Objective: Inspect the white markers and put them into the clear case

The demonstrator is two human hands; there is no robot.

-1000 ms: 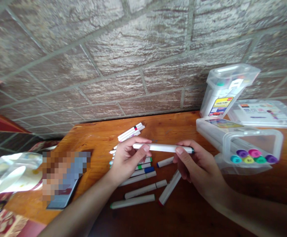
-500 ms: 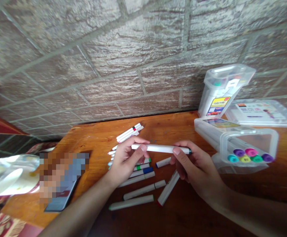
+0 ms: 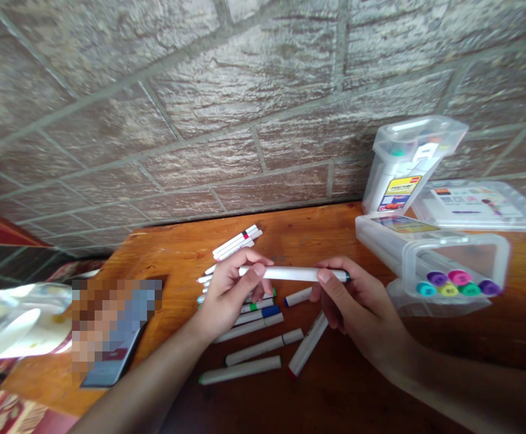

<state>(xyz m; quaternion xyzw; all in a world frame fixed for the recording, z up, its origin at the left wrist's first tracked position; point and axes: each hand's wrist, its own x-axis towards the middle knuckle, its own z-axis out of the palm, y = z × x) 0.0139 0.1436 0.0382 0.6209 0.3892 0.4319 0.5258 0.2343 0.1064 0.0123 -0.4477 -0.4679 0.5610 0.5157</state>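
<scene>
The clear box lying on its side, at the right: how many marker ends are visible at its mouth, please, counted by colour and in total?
Purple ends: 2
Pink end: 1
Blue-turquoise end: 1
Yellow end: 1
Green end: 1
Total: 6

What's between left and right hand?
Head view: a white marker spans the gap, left hand near one end, right hand near the other. Loose markers lie on the table below.

The thumb [image 3: 251,277] of the left hand [image 3: 224,295] has slid a little outward along the white marker [image 3: 292,273], away from the right hand [image 3: 360,301], leaving slightly more of the barrel bare between the hands, while the left fingertips beneath have shifted slightly
</scene>
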